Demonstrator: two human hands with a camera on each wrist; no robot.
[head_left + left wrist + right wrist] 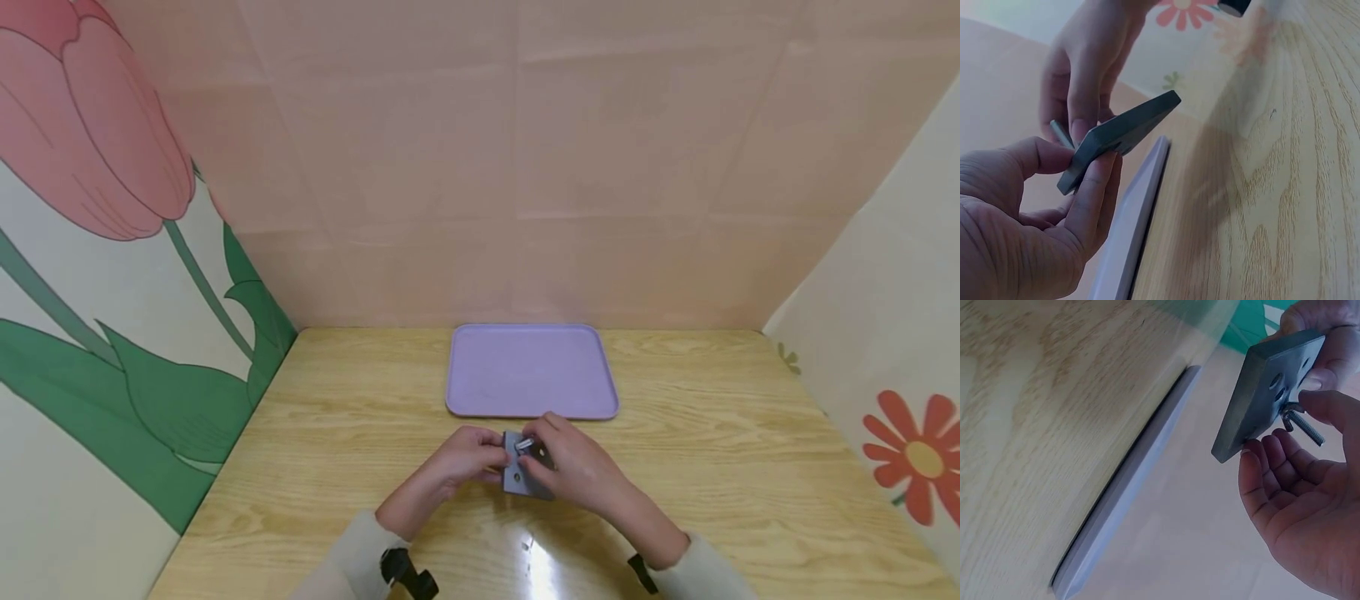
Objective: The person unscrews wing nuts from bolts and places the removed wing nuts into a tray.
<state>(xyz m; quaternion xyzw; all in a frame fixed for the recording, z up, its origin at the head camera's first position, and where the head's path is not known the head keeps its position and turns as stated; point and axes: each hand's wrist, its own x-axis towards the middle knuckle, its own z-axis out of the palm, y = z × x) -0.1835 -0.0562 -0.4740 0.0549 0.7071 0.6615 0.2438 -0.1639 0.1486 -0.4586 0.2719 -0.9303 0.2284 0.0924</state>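
Observation:
A grey metal plate point(516, 482) with several holes is held tilted above the table. My left hand point(467, 458) pinches its left edge, thumb on one face and fingers behind, as the left wrist view shows. From one face of the plate point(1260, 400) sticks out a threaded bolt point(1309, 430), with a wing nut point(1289, 416) on it close to the surface. At the wing nut is the thumb of my right hand point(1316, 506), whose other fingers curl near the plate's edge. In the head view, the right hand point(581, 467) partly covers the plate.
Behind the hands a purple tray point(532, 371) lies on the wooden table point(360, 392). A plain pinkish backdrop point(517, 167) rises at the table's far edge. Flower-printed panels stand on the left and right.

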